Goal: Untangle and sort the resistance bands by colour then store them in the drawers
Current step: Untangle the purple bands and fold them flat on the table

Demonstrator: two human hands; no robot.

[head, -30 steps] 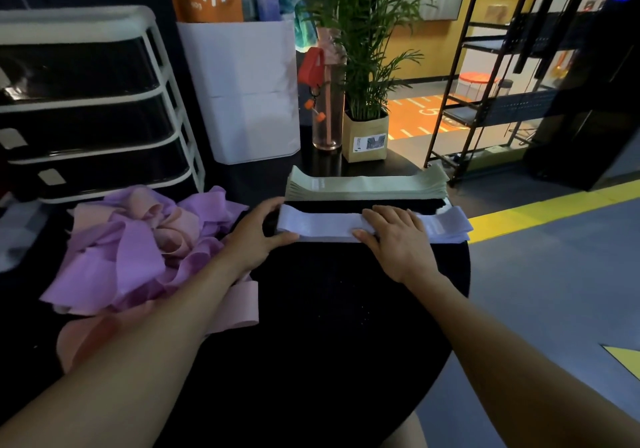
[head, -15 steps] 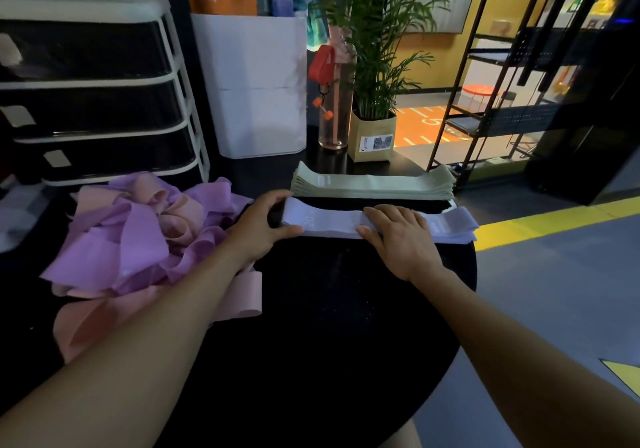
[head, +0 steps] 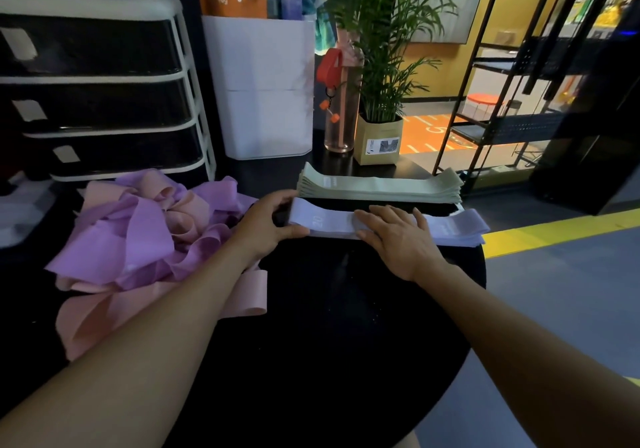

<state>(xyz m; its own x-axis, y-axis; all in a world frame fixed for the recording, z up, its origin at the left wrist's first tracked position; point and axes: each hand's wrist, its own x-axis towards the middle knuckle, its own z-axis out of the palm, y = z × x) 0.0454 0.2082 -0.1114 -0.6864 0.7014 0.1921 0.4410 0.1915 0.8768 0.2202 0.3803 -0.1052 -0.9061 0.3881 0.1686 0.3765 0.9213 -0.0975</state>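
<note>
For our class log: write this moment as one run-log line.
left hand grips lavender band stack end | right hand presses it flat | pink-purple tangle unsorted

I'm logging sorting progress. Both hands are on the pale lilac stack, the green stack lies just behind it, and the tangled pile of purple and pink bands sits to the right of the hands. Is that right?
Not quite. The head view shows the tangled pile of purple and pink bands to the left of the hands, in front of the drawer unit. The rest holds: the left hand and right hand are on the pale lilac stack, with the green stack just behind.
</note>
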